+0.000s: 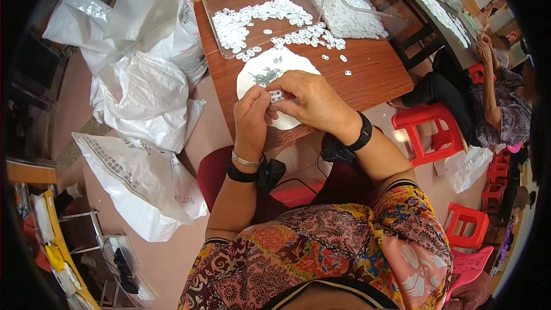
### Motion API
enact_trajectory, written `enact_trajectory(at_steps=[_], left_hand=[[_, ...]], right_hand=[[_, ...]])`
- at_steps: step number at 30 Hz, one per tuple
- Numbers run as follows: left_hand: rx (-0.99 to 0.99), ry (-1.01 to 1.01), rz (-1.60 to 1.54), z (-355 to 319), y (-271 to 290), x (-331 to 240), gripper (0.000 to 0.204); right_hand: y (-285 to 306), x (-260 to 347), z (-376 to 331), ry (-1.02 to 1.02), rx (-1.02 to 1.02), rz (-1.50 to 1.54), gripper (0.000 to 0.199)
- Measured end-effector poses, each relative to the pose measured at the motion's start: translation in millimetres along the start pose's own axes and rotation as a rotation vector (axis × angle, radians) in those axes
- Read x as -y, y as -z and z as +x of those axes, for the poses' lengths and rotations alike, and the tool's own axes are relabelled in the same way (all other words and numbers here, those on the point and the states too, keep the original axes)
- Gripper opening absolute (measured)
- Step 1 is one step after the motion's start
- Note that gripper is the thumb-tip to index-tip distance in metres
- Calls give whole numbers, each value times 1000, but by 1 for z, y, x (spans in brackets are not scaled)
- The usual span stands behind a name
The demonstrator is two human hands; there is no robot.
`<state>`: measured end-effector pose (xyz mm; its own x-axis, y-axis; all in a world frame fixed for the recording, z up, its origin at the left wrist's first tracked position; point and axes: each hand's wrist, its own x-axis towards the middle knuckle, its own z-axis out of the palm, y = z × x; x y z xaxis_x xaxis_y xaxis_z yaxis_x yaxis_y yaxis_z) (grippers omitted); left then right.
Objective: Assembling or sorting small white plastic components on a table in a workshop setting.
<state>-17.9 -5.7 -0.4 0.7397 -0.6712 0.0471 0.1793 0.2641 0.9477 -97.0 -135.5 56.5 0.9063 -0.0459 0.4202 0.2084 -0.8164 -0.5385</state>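
Above a round white plate [304, 64], my left hand [252, 116] and my right hand [313, 99] meet at the fingertips. Pinched between them is a small white piece with dark round holes [276, 96]. Both hands are closed on it, and the fingers partly cover it. A scatter of tiny dark green bits [267, 74] lies on the plate. Past the plate, many loose white oval pieces with two holes [310, 35] are spread over the brown wooden table [373, 74].
Beyond the plate, a clear-walled box [350, 14] holds more white pieces. White sacks [140, 100] crowd the floor to my left. At the right, a person [488, 80] works at another table, near a red plastic stool [427, 132].
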Motion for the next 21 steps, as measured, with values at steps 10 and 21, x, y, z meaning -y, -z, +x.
enact_trajectory(at_steps=[10,21], left_hand=[[-24,-19,0,-4,0,0,21],[-17,-67,19,-7,-1,0,22]], right_hand=[[-4,0,-1,89,-27,-26,21],[-7,-4,-5,89,-14,-36,19]])
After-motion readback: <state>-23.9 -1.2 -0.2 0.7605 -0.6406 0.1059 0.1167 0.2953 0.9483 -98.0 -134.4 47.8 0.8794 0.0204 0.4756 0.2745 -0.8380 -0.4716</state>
